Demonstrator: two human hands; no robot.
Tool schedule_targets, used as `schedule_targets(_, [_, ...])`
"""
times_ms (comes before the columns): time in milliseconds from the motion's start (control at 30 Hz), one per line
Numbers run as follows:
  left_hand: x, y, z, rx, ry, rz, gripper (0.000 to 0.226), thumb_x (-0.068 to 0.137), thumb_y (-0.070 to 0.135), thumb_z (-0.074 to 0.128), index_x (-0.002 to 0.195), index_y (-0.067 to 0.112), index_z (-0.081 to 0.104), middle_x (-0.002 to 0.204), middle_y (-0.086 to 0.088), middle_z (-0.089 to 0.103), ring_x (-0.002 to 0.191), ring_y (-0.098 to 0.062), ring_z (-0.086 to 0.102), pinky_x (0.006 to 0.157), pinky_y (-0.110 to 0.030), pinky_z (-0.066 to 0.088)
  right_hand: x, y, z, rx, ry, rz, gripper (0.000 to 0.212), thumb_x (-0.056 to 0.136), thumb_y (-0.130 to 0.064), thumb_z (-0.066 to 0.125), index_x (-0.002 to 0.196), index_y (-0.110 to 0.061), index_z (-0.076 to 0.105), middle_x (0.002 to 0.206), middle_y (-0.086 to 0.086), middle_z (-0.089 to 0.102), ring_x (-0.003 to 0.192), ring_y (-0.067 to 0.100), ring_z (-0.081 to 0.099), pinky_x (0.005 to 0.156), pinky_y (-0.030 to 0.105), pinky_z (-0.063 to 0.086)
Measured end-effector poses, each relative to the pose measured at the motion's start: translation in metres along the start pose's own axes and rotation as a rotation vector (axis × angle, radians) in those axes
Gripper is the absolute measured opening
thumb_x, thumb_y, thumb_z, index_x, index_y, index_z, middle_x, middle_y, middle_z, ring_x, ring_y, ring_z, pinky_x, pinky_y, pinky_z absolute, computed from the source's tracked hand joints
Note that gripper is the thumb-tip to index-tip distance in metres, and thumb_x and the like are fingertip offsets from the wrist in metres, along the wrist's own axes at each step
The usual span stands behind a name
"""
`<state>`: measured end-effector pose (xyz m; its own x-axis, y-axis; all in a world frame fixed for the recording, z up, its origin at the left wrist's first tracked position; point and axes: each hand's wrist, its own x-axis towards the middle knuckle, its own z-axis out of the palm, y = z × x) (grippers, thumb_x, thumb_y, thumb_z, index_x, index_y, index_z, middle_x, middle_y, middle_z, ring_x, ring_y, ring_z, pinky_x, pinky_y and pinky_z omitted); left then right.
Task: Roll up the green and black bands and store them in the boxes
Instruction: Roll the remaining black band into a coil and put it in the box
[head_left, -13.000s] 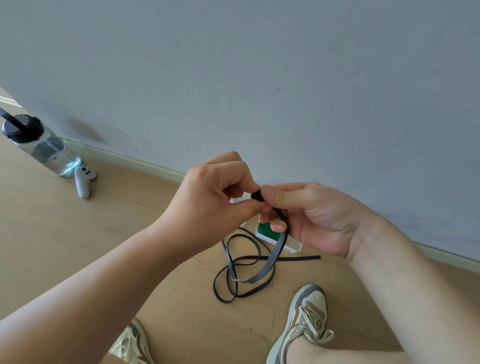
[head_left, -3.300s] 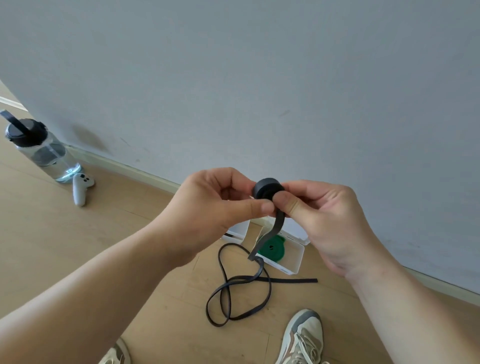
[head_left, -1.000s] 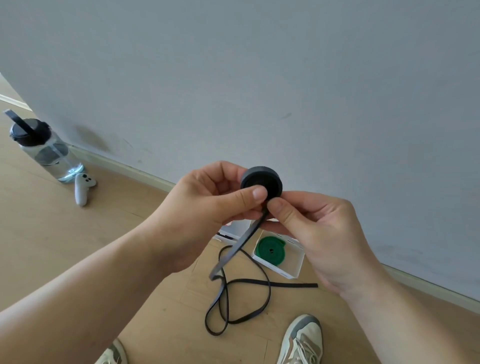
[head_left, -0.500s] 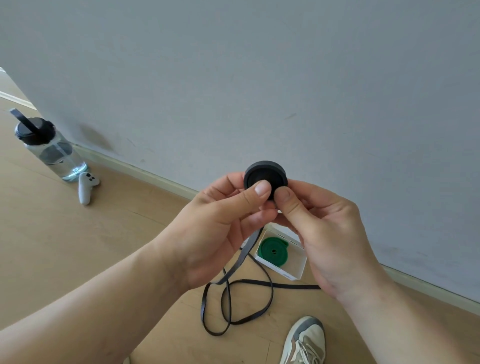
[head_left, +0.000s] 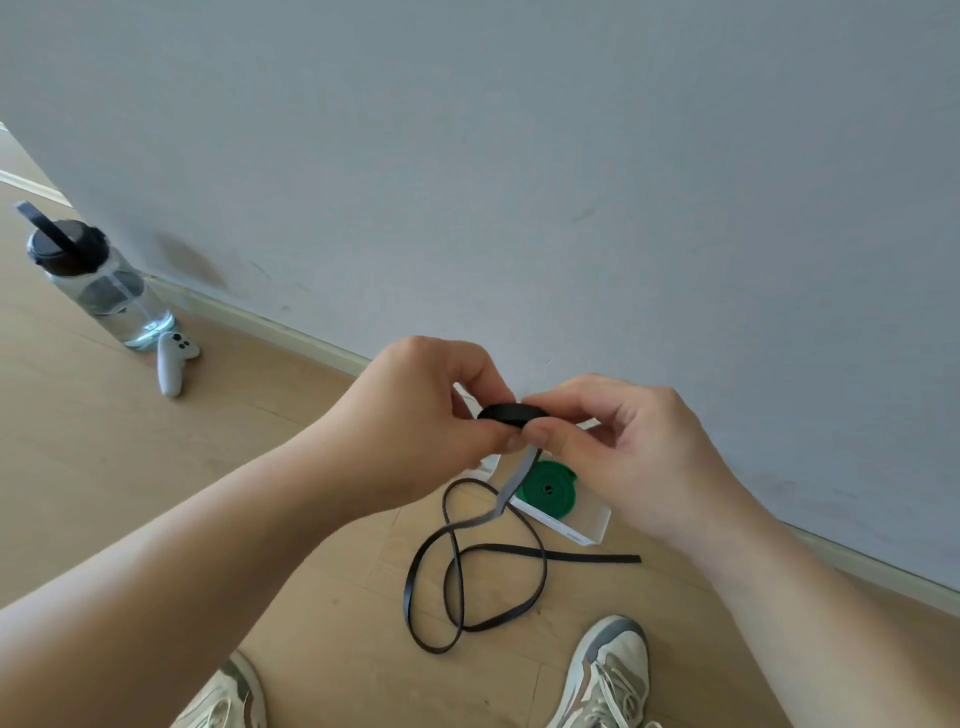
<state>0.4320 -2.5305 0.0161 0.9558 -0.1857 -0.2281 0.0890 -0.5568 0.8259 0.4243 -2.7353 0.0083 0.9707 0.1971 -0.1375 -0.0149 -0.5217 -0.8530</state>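
Lower centre, much of the flat black band (head_left: 592, 557) lies loose on the wooden floor (head_left: 156, 493). Mid-frame, the fingers of the left hand (head_left: 415, 415) and right hand (head_left: 623, 447) pinch its part-wound roll. Beyond, the coiled green band (head_left: 548, 488) already sits in a white plastic box (head_left: 592, 525).

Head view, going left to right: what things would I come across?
water bottle → white controller → left hand → black band roll → right hand

Looking matt with a faint sheen: black band (head_left: 506, 414). Appearing matt, perhaps felt-like: green band (head_left: 548, 491). Showing smooth white plastic: box (head_left: 592, 530). Showing satin wood grain: floor (head_left: 104, 467).
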Motion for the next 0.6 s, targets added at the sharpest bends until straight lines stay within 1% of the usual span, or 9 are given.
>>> schedule_targets(67, [-0.001, 0.003, -0.003, -0.098, -0.034, -0.045, 0.016, 0.078, 0.035, 0.089, 0.077, 0.029, 0.074, 0.066, 0.002, 0.075, 0.050, -0.002, 0.061, 0.045, -0.010, 0.038, -0.001, 0.001, -0.002, 0.101, -0.049, -0.014, 0.015, 0.092, -0.016, 0.075, 0.101, -0.026, 0.082, 0.096, -0.006, 0.080, 0.094, 0.014, 0.073, 0.088, 0.035, 0.058])
schedule_targets(100, [-0.001, 0.004, -0.004, -0.151, -0.055, -0.052, 0.016, 0.077, 0.032, 0.090, 0.078, 0.027, 0.075, 0.067, 0.001, 0.076, 0.057, -0.005, 0.068, 0.050, -0.011, 0.044, -0.002, -0.001, -0.002, 0.169, -0.040, -0.018, 0.016, 0.089, -0.015, 0.076, 0.102, -0.023, 0.082, 0.096, -0.004, 0.081, 0.094, 0.016, 0.075, 0.088, 0.034, 0.059])
schedule_targets(167, [0.000, 0.004, -0.007, -0.299, -0.082, -0.056, 0.016, 0.077, 0.023, 0.091, 0.080, 0.021, 0.075, 0.073, -0.005, 0.078, 0.068, -0.018, 0.076, 0.065, -0.022, 0.057, -0.002, -0.003, -0.003, 0.337, 0.024, 0.009, 0.023, 0.080, -0.017, 0.077, 0.102, -0.016, 0.081, 0.094, 0.002, 0.082, 0.088, 0.021, 0.078, 0.082, 0.030, 0.062])
schedule_targets(200, [0.001, 0.004, -0.008, -0.385, -0.089, -0.048, 0.016, 0.078, 0.018, 0.090, 0.084, 0.015, 0.075, 0.076, -0.008, 0.078, 0.070, -0.023, 0.076, 0.068, -0.028, 0.060, -0.001, -0.003, -0.005, 0.406, 0.067, 0.025, 0.026, 0.075, -0.017, 0.077, 0.101, -0.013, 0.081, 0.092, 0.005, 0.082, 0.083, 0.023, 0.079, 0.077, 0.028, 0.063])
schedule_targets(267, [0.001, 0.003, -0.009, -0.541, -0.113, -0.035, 0.020, 0.077, 0.013, 0.087, 0.089, 0.007, 0.072, 0.082, -0.013, 0.077, 0.069, -0.025, 0.073, 0.066, -0.028, 0.059, -0.001, -0.005, -0.006, 0.507, 0.107, 0.058, 0.027, 0.070, -0.016, 0.077, 0.096, -0.010, 0.080, 0.089, 0.011, 0.081, 0.075, 0.025, 0.078, 0.071, 0.026, 0.062])
schedule_targets(333, [0.001, 0.003, -0.009, -0.668, -0.148, -0.042, 0.021, 0.075, 0.014, 0.083, 0.090, 0.005, 0.071, 0.081, -0.014, 0.075, 0.067, -0.022, 0.070, 0.063, -0.024, 0.057, -0.001, -0.005, -0.005, 0.595, 0.073, 0.081, 0.025, 0.072, -0.015, 0.076, 0.096, -0.007, 0.079, 0.092, 0.016, 0.080, 0.079, 0.028, 0.078, 0.073, 0.028, 0.063])
schedule_targets(533, [0.002, 0.003, 0.003, -1.042, -0.194, -0.082, 0.010, 0.083, 0.007, 0.073, 0.087, 0.009, 0.065, 0.081, -0.015, 0.071, 0.065, -0.021, 0.069, 0.065, -0.025, 0.060, -0.003, -0.006, -0.003, 0.553, 0.095, 0.050, 0.025, 0.079, -0.019, 0.073, 0.102, -0.011, 0.079, 0.093, 0.011, 0.081, 0.086, 0.028, 0.078, 0.078, 0.030, 0.062])
schedule_targets(567, [0.001, 0.004, 0.004, -1.026, -0.198, -0.084, 0.010, 0.084, 0.008, 0.074, 0.088, 0.008, 0.065, 0.083, -0.015, 0.073, 0.067, -0.022, 0.071, 0.067, -0.026, 0.060, -0.003, -0.006, -0.003, 0.520, 0.106, 0.045, 0.021, 0.082, -0.019, 0.073, 0.101, -0.013, 0.080, 0.091, 0.009, 0.081, 0.085, 0.025, 0.078, 0.078, 0.030, 0.062])
schedule_targets(600, [0.001, 0.005, 0.005, -0.907, -0.176, -0.073, 0.012, 0.086, 0.010, 0.076, 0.090, 0.008, 0.065, 0.084, -0.013, 0.074, 0.070, -0.022, 0.072, 0.068, -0.025, 0.060, -0.004, -0.006, -0.004, 0.458, 0.115, 0.046, 0.015, 0.086, -0.017, 0.073, 0.100, -0.016, 0.080, 0.090, 0.005, 0.081, 0.085, 0.021, 0.077, 0.079, 0.029, 0.062])
